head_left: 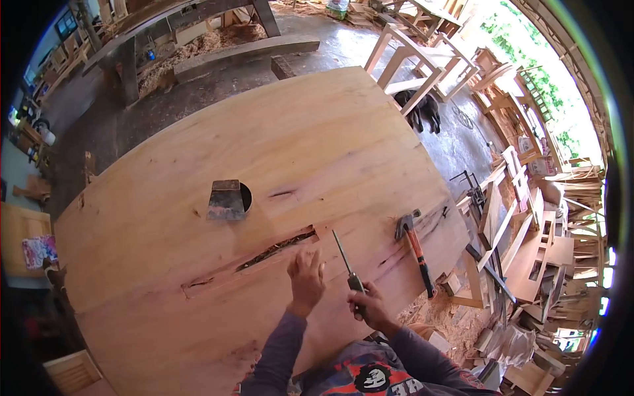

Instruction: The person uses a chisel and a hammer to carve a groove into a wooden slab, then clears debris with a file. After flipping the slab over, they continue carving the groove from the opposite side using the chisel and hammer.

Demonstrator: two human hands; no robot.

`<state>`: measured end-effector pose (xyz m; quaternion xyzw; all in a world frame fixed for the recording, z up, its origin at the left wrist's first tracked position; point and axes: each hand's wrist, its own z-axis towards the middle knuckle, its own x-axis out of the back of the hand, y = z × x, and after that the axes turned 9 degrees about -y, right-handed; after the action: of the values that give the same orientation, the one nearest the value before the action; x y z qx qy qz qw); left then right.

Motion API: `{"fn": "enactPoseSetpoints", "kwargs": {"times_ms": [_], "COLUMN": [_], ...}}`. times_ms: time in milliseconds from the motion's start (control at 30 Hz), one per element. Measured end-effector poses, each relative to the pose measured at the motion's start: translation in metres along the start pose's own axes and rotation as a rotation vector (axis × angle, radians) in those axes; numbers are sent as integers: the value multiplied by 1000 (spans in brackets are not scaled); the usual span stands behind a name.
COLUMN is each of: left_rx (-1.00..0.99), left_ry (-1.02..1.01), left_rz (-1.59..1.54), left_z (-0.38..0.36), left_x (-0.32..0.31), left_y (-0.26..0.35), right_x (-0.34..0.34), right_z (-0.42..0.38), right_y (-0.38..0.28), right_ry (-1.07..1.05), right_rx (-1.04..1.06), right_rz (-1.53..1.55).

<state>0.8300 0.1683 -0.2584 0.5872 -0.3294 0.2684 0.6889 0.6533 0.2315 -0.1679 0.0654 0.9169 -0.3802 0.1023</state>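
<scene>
My right hand (370, 305) is closed around the dark handle of a screwdriver (341, 254), its long thin shaft pointing up and away over the wood. To its left, my left hand (306, 280) hovers by the near end of a slot, holding nothing, fingers loosely bent and apart. The long dark slot (274, 249) cuts into a broad, pale wooden slab (198, 152) and has a rough, splintered inside. Right of the screwdriver, a hammer (417, 251) with an orange and black handle lies on the slab. Farther off sits a dark tapered metal block (226, 200) beside a round black shape.
A narrow crack (198, 284) marks the slab left of the slot. Wooden frames (413, 72) and a dark animal (422, 111) are beyond its far right edge. Wood shavings (422, 313) and offcuts cover the floor at right. A heavy dark bench (244, 56) stands behind.
</scene>
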Motion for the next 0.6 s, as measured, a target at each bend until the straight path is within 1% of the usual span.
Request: {"fn": "enactPoseSetpoints", "kwargs": {"times_ms": [67, 100, 133, 233, 267, 333, 400, 500, 600], "left_rx": [60, 92, 240, 200, 274, 402, 544, 704, 769], "left_ry": [16, 33, 122, 112, 29, -328, -372, -298, -341], "left_rz": [212, 316, 213, -178, -479, -742, -1260, -1661, -1882], "left_z": [14, 23, 24, 6, -4, -29, -18, 10, 28], "left_x": [5, 10, 16, 28, 24, -30, -32, -8, -23], "left_y": [-13, -16, -14, -11, -2, -7, 23, 44, 37], "right_x": [1, 5, 10, 10, 7, 0, -10, -42, -55], "right_z": [6, 10, 16, 20, 20, 22, 27, 25, 36], "right_y": [-5, -4, -4, -20, -29, -43, -61, -96, -121], "right_ry": [-29, -35, -40, -107, -143, -147, -179, -94, -100], "right_rx": [-16, -33, -47, -38, -34, -146, -242, -354, -440], "right_rz": [187, 110, 33, -94, -128, -112, -51, -3, -52]}}
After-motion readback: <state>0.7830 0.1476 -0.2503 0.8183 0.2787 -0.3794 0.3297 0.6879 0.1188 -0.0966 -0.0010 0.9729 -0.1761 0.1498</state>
